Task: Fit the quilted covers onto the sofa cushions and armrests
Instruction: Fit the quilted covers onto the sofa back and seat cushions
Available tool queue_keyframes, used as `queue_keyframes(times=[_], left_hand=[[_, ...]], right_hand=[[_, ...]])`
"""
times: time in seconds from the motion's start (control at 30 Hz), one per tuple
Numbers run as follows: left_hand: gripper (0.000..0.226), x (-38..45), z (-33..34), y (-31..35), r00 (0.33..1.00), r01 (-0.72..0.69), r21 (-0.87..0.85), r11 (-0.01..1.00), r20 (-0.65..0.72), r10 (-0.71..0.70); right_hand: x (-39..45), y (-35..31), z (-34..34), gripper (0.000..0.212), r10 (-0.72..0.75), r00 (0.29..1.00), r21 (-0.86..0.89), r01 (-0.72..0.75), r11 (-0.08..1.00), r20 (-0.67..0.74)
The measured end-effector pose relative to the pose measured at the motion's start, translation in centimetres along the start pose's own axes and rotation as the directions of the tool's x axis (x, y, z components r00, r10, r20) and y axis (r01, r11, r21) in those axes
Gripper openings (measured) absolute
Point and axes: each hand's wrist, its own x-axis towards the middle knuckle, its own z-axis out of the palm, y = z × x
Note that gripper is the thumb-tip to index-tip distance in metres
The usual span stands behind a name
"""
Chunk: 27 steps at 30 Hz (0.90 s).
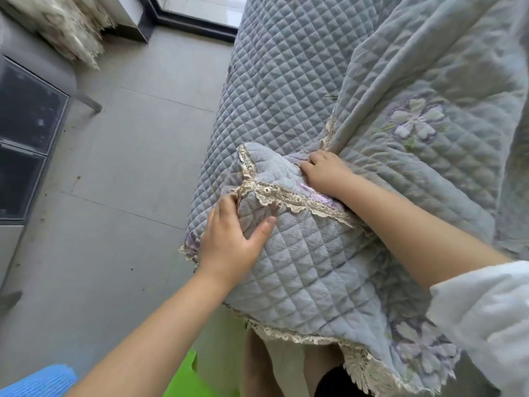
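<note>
Near foreground: two bare forearms reach forward from the bottom edge; a white sleeve (483,319) covers the right upper arm.
Far left: dark glass-fronted cabinet (25,138) on a grey tiled floor (128,138); pale lace-edged curtain (68,27) hangs at top left.
Left hand (233,239): fingers tucked under the gathered lace corner, thumb spread flat on the quilting; it grips the armrest cover (309,259) at its fold.
Armrest cover: grey-blue, diamond-quilted, padded, draped over the rounded armrest (266,365) end nearest the camera; bare beige upholstery shows below its hem.
Lace trim (289,197): cream, scalloped, bunched at the corner.
Right hand (326,173): fingers curled into the crease between the armrest cover and the seat cover (429,138), pinching or tucking fabric there; fingertips hidden.
Seat cover: same quilting, embroidered lilac flowers (415,121), lying loose in folds.
Progress, judged: covers laid on; the armrest corner is being fitted. Tucking the crease and smoothing folds appears outstanding.
</note>
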Motion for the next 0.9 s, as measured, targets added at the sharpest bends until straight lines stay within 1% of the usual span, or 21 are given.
queue_keyframes(times=[0.03,0.07,0.13,0.2,0.23,0.3,0.37,0.4,0.43,0.5,0.53,0.57,0.6,0.63,0.7,0.73,0.8,0.83,0.87,0.9], left_hand=[[0.064,-0.8,0.2,-0.1,0.999,-0.016,0.106,0.994,-0.041,0.020],[0.074,-1.5,0.3,-0.2,0.996,-0.033,0.168,0.985,-0.072,0.046],[0.080,-1.9,0.4,-0.1,0.993,-0.039,0.192,0.981,-0.098,0.058],[0.080,-2.1,0.2,-0.2,0.996,-0.038,0.194,0.980,-0.073,0.053],[0.084,-2.1,0.2,-0.3,0.996,-0.048,0.183,0.982,-0.059,0.060],[0.093,-2.9,0.0,-1.0,0.998,-0.063,0.111,0.992,-0.021,0.066],[0.092,-4.0,-0.3,-2.1,0.998,-0.046,0.016,0.999,0.041,0.045],[0.093,-4.3,-0.5,-2.8,0.997,-0.014,-0.022,1.000,0.073,0.015],[0.100,-4.3,-0.6,-3.6,0.993,0.042,-0.062,0.997,0.115,-0.035],[0.133,-4.5,-1.1,-4.9,0.971,0.171,-0.146,0.974,0.194,-0.141],[0.146,-4.4,-1.2,-5.4,0.962,0.203,-0.166,0.965,0.220,-0.165],[0.152,-4.6,-1.2,-5.8,0.961,0.211,-0.177,0.961,0.219,-0.170],[0.149,-5.0,-0.9,-5.8,0.966,0.205,-0.171,0.964,0.192,-0.172],[0.137,-5.4,-0.6,-5.5,0.976,0.181,-0.161,0.970,0.153,-0.157],[0.098,-6.3,0.3,-4.8,0.989,0.150,-0.117,0.982,0.014,-0.149],[0.092,-6.4,0.5,-4.6,0.989,0.147,-0.111,0.983,-0.009,-0.149],[0.104,-6.7,0.0,-4.7,0.995,0.095,-0.102,0.990,0.033,-0.092],[0.102,-6.7,-0.2,-5.0,0.996,0.078,-0.104,0.992,0.058,-0.072],[0.089,-7.0,-0.3,-5.4,0.996,0.062,-0.095,0.994,0.073,-0.055],[0.071,-7.6,-0.3,-5.8,0.995,0.059,-0.071,0.996,0.079,-0.053]], right_hand=[[-0.7,0.2,-0.1,0.038,-0.013,1.000,0.108,0.012,0.994,0.008],[-1.7,0.3,-0.2,0.037,-0.020,1.000,0.205,0.018,0.979,0.010],[-3.7,0.3,-0.9,0.035,-0.002,0.999,0.345,0.015,0.939,-0.037],[-6.2,-0.3,-1.5,0.037,0.045,0.984,0.412,0.030,0.911,-0.170],[-7.2,-0.4,-1.6,0.040,0.066,0.969,0.430,0.045,0.902,-0.239],[-9.2,-1.3,-1.2,0.054,0.079,0.939,0.426,0.076,0.901,-0.336],[-11.1,-2.2,-0.1,0.070,0.086,0.923,0.436,0.095,0.895,-0.376],[-11.9,-2.5,0.8,0.074,0.100,0.921,0.459,0.092,0.884,-0.375],[-12.4,-2.6,1.8,0.075,0.122,0.916,0.466,0.077,0.882,-0.382],[-13.5,-3.1,3.2,0.075,0.187,0.888,0.470,0.037,0.882,-0.420],[-13.7,-3.2,3.5,0.077,0.227,0.880,0.492,0.009,0.870,-0.417],[-14.1,-3.5,3.6,0.080,0.264,0.874,0.516,-0.019,0.856,-0.407],[-14.2,-3.7,3.6,0.083,0.294,0.864,0.528,-0.039,0.848,-0.408],[-14.2,-3.9,3.5,0.085,0.319,0.856,0.541,-0.056,0.839,-0.406],[-14.4,-4.3,3.6,0.088,0.344,0.848,0.559,-0.069,0.826,-0.403],[-14.3,-4.4,3.6,0.088,0.346,0.849,0.565,-0.069,0.822,-0.399],[-14.3,-4.4,3.6,0.081,0.353,0.854,0.565,-0.087,0.821,-0.382],[-14.2,-4.3,3.6,0.075,0.355,0.860,0.564,-0.098,0.820,-0.367],[-14.2,-4.3,3.7,0.071,0.357,0.863,0.567,-0.103,0.817,-0.358],[-14.3,-4.2,3.8,0.071,0.354,0.865,0.571,-0.099,0.815,-0.355]])
